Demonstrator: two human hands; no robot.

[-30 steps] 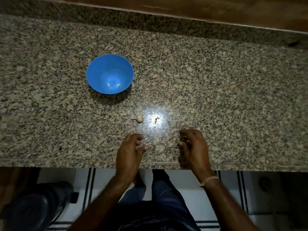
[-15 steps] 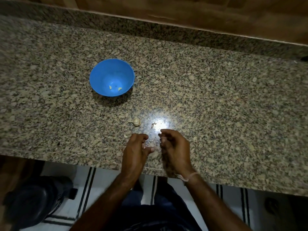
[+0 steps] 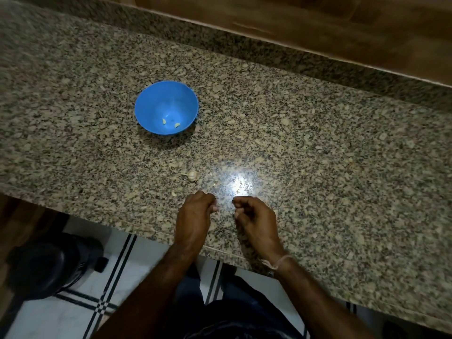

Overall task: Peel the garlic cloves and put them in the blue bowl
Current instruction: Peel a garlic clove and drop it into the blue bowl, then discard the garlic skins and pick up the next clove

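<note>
Well ahead of the left hand [image 3: 195, 216] and off to its left, the blue bowl [image 3: 151, 106] stands upright on the granite bench [image 3: 318, 167], with two peeled cloves [image 3: 163, 121] lying apart at its bottom. So the task is partly done. Nearer, just ahead of that hand's knuckles, the garlic bulb [image 3: 192, 175] rests on the stone, and a scrap of skin [image 3: 174, 194] lies between them. The left hand sits over the near edge of the bench, fingers curled in and thumb tip pressed toward them. That suggests a pinch, but whether anything is caught there cannot be told. A small gap of bare stone separates it from the right hand [image 3: 254, 216], which is curled the same way. A pale fleck shows by its fingertips, too small to tell whether it is clove or skin. A bright glare [image 3: 238, 185] lies just ahead of that hand. The step in hand looks like peeling: a clove worked between the two sets of fingertips. If one is freed, the next move calls for a reach forward and left, well past the bulb, and a drop into the bowl — otherwise, breaking a fresh clove from the bulb.
</note>
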